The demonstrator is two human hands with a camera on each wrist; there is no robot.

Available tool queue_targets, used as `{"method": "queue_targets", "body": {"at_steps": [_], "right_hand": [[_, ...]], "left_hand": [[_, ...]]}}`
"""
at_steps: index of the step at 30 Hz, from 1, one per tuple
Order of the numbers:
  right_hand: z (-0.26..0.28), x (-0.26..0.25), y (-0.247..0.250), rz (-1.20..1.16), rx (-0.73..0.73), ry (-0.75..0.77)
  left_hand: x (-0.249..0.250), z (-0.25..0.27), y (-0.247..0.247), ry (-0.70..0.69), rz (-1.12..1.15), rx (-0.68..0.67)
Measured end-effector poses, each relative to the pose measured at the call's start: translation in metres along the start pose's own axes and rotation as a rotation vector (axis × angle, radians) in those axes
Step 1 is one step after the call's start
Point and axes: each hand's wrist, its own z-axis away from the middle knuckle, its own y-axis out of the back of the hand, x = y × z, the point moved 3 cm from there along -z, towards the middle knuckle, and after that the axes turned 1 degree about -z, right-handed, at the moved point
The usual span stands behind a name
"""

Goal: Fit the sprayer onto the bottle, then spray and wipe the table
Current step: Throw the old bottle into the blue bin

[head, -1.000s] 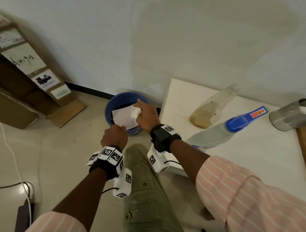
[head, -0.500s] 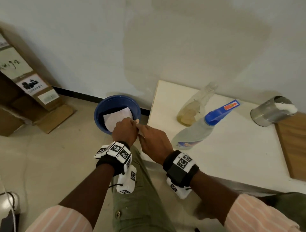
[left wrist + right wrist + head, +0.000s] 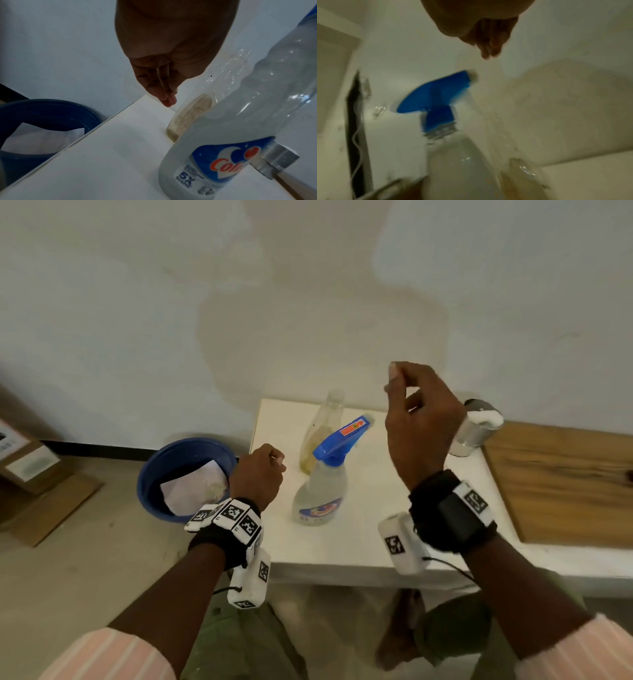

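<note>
Hovering my right hand (image 3: 419, 419) above the spray bottle (image 3: 320, 491), fingers loosely curled, holding nothing; left hand (image 3: 258, 472) loosely curled beside it. Grabbing sloppily could tip it into the clear bottle (image 3: 320, 436) behind.

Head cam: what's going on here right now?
A person sits at a white table with both hands raised and holding neither bottle. The spray bottle stands upright with its blue sprayer already fitted; a clear bottle stands just behind it. The left hand hangs loosely curled beside it, and the right hand seems to pinch something small and white. A blue bucket on the floor holds crumpled paper.
</note>
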Motion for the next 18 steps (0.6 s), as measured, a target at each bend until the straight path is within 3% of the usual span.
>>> {"method": "queue_targets", "body": {"at_steps": [2, 4, 6, 10, 15, 18], "right_hand": [[-0.006, 0.049, -0.023, 0.132, -0.271, -0.206], [0.001, 0.08, -0.047, 0.167, -0.551, -0.241], [0.008, 0.091, -0.066, 0.133, -0.732, -0.236], [0.011, 0.094, -0.096, 0.082, -0.909, -0.164], [0.018, 0.115, -0.124, 0.083, -1.113, -0.15], [0.01, 0.089, -0.133, 0.091, -1.2, 0.026]], "left_hand": [[0.005, -0.002, -0.001, -0.02, -0.014, 0.015], [0.006, -0.005, -0.004, -0.023, -0.023, 0.019], [0.004, -0.008, -0.009, -0.015, -0.019, 0.018], [0.003, -0.014, -0.011, -0.014, -0.008, 0.071], [0.021, -0.038, -0.017, -0.204, 0.152, -0.102], [0.036, -0.047, -0.017, -0.225, 0.149, -0.036]]}}
